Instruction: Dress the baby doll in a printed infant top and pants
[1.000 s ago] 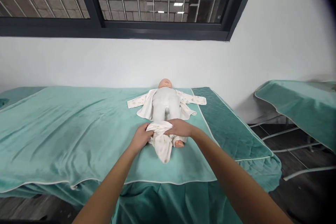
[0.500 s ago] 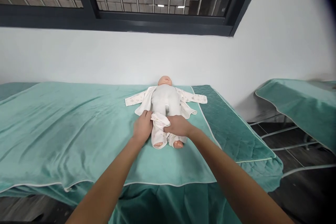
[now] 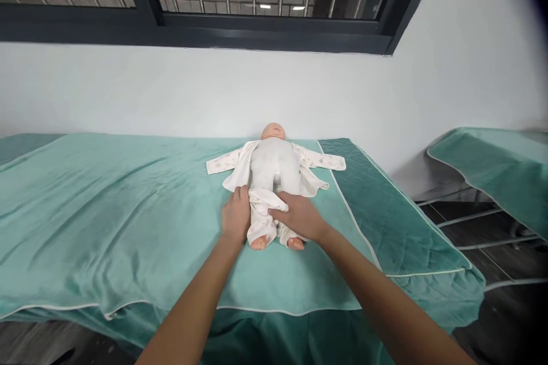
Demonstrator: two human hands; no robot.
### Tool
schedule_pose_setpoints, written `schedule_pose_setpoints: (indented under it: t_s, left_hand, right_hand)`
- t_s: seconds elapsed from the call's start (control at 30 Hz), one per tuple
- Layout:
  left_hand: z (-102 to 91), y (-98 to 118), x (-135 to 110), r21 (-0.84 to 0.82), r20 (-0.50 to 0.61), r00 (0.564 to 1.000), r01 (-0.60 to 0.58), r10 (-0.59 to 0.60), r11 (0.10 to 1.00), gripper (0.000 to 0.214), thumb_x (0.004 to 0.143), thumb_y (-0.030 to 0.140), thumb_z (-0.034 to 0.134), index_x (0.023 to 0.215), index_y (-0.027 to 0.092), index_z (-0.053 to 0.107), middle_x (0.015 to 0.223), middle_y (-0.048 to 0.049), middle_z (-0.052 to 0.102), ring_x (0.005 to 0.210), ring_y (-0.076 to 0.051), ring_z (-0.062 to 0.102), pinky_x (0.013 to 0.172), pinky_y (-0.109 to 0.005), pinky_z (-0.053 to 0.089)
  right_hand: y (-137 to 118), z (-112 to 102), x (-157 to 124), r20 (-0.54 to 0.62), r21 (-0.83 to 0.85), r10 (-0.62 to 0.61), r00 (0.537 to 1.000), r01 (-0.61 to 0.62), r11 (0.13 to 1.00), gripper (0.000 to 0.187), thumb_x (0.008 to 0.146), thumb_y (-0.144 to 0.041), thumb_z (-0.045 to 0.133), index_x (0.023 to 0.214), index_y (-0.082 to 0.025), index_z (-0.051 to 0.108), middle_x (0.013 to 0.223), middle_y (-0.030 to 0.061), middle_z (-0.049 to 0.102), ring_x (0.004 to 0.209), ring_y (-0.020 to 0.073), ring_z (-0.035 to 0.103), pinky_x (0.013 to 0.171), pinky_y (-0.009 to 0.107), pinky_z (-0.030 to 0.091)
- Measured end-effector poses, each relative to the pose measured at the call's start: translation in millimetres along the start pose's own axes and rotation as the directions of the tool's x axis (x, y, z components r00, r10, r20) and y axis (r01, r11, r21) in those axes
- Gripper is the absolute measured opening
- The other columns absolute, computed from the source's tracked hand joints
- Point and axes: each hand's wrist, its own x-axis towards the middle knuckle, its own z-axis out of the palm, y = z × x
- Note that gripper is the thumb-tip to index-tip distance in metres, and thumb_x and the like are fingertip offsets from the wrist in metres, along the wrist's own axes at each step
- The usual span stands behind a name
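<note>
A baby doll (image 3: 274, 158) lies on its back with its head toward the wall and its feet toward me. Its patterned white jacket (image 3: 233, 179) hangs open, the sleeves spread to both sides. White baby pants (image 3: 262, 222) cover the lower legs, with the bare feet poking out of the cuffs. My left hand (image 3: 236, 214) is closed on the waistband at the left edge. From the other side my right hand (image 3: 302, 215) pinches the bunched waistband, thumb on top. Its other fingertips are partly hidden by the cloth.
A green blanket (image 3: 107, 222) with white piping covers the bed beneath the doll. Quilted darker green bedding (image 3: 385, 211) shows at the right. Behind stand a white wall (image 3: 171, 91) and a dark window frame (image 3: 257, 37). Another green-covered bed (image 3: 496, 165) is at the far right.
The waistband sits slightly wider across the legs, and my right hand has shifted a little right with it. The whole view has also moved slightly.
</note>
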Motion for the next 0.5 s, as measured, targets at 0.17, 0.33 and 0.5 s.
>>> schedule_pose_setpoints:
  t_s: [0.17,0.33,0.5]
  left_hand:
    - [5.0,-10.4,5.7,-0.205,-0.015,1.000,-0.019,0.017,0.979,0.030,0.091,0.025,0.046,0.120,0.022,0.052,0.116,-0.0102,0.065,0.099,-0.027,0.062,0.075,-0.033,0.042]
    - [10.0,-18.1,7.0,-0.534,-0.068,0.997,-0.057,0.025,0.844,0.031,0.086,0.019,0.045,0.111,0.023,0.063,0.112,-0.0054,0.069,0.099,-0.022,0.062,0.081,-0.031,0.043]
    - [-0.4,-33.2,7.7,-0.925,0.085,0.995,0.062,0.045,0.375,0.024,0.074,0.019,0.060,0.097,0.018,0.067,0.096,-0.0050,0.069,0.089,-0.021,0.061,0.078,-0.028,0.045]
  right_hand:
    - [4.7,-14.7,2.6,0.058,0.294,-0.014,0.998,-0.003,0.956,0.039,0.093,-0.058,0.046,0.087,-0.022,0.061,0.086,-0.0011,0.066,0.083,0.0169,0.060,0.072,0.026,0.040]
    - [18.7,-26.2,8.8,0.007,0.403,-0.010,1.000,0.006,0.915,0.034,0.096,-0.049,0.043,0.092,-0.021,0.063,0.089,0.0004,0.066,0.084,0.0166,0.058,0.073,0.027,0.043]
    - [33.0,-24.9,6.9,-0.094,0.204,-0.155,0.983,0.172,0.964,0.013,0.089,-0.032,0.059,0.084,-0.022,0.063,0.086,0.0016,0.065,0.085,0.0173,0.057,0.077,0.029,0.042]
